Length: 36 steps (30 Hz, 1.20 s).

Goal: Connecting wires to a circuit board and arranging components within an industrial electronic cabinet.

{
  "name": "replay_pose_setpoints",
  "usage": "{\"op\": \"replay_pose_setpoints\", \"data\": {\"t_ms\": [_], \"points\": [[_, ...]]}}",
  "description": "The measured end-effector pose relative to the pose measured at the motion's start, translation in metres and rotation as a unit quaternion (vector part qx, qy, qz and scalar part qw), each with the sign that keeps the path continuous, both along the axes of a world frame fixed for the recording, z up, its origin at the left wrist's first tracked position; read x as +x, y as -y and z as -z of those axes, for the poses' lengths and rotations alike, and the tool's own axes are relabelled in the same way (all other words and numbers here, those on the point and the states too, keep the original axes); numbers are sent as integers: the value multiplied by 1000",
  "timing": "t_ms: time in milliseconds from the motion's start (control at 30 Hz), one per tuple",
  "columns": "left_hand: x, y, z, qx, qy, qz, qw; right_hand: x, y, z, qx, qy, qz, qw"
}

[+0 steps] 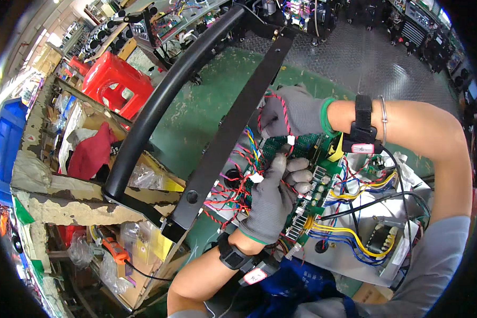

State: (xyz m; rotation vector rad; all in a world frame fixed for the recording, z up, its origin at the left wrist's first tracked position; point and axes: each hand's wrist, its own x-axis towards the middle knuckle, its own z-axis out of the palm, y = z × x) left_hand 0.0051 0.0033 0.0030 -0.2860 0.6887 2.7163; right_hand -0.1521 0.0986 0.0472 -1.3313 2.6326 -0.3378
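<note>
Both hands wear grey gloves over an open electronic unit with a green circuit board (323, 183). My right hand (297, 114) is closed, with a red-and-black twisted wire (286, 108) looped over its fingers; its fingertips are partly hidden behind a black metal bar (238, 124). A small white connector (291, 140) on that wire hangs close to my left thumb. My left hand (270, 204) is curled above the board, thumb upward and fingers bent; what it grips is hidden. Several red twisted wires (233, 199) with white plugs lie to its left.
A thick black tubular handle (159, 111) rises left of the unit. Yellow and blue cables (355, 241) cross the metal chassis (339, 265) at right. A worn shelf (90, 204) holds an orange tool (114, 248). Red stools (116, 85) stand on the green floor beyond.
</note>
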Motion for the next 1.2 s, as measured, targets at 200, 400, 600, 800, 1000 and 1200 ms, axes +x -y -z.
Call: {"op": "replay_pose_setpoints", "data": {"t_ms": [200,400,600,800,1000,1200], "points": [[0,-1,-1,-11,9,-6,1000,-4,7,15,65,-11,35,997],[-2,-1,5,49,-8,20,999,8,2,3,65,13,48,997],[-1,-7,-6,-46,49,-31,997,9,-7,20,5,-117,7,993],[-2,-7,-12,-70,55,-30,996,11,-7,22,-14,-127,2,992],[-3,-8,-11,3,29,-16,999,8,-4,14,-13,-151,-52,987],[6,1,-7,-42,-26,5,999,11,14,-9,123,-61,-25,990]]}}
